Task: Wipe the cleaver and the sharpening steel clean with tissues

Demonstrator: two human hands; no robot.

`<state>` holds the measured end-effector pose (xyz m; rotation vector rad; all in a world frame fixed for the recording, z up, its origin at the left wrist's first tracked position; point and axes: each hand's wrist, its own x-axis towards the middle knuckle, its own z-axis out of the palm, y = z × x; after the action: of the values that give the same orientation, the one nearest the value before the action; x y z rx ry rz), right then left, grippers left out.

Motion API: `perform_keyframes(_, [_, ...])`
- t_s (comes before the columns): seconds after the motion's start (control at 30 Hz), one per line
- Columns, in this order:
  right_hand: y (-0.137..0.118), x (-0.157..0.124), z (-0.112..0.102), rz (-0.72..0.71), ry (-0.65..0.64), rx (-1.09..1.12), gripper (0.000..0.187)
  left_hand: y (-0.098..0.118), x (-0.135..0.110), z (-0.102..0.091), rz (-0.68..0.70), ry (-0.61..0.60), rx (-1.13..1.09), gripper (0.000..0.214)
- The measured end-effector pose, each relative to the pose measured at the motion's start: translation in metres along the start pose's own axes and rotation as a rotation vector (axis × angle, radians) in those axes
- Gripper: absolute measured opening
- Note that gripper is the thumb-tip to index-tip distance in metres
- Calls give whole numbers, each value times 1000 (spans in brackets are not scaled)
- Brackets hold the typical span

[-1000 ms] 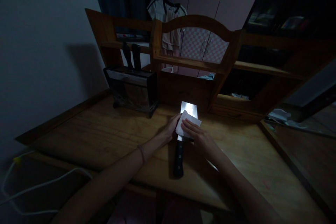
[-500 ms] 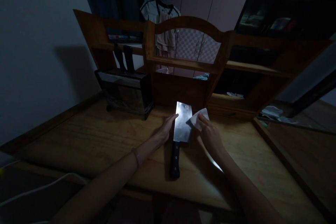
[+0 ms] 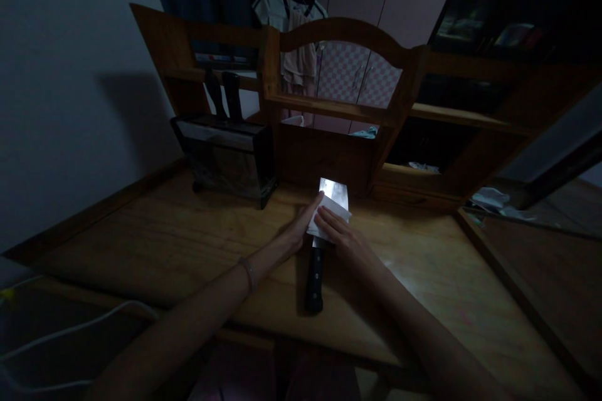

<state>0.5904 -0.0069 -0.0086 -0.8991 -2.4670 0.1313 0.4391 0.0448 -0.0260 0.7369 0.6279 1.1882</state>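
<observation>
Right grip (image 3: 345, 238) on white sheet (image 3: 337, 205), cleaver (image 3: 337, 190) beneath, left grip (image 3: 301, 224) touching it

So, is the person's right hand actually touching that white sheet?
Touching: the head view shows the right hand with its fingers laid across the white sheet, which covers part of the blade.

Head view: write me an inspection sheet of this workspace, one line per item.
Surface: wooden desktop, dimly lit.
Job's things: cleaver, black handle toward the person; white sheet over part of its blade, paper or cloth unclear.
Clutter: knife block at left, two dark handles sticking up; crumpled pale item at far right, unclear.
Hands: left hand at the blade's left edge; right hand on the sheet.
Cables: white cable, lower left.
Surroundings: wooden shelf unit behind, hanging clothes, pale wall at left.
</observation>
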Motion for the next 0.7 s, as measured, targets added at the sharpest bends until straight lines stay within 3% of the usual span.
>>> perform_keyframes(0.27, [-3,2,-6,45,8,-40,68,0,2,4,-1,-26,-38,30])
perform_keyframes(0.53, [11,-2,-4,77,47,-94,74,-1,6,2,-147,-3,-135,27])
perform_keyframes(0.7, [23,-8,-12,207,66,-220,57,0,-1,2,-69,-15,-5,34])
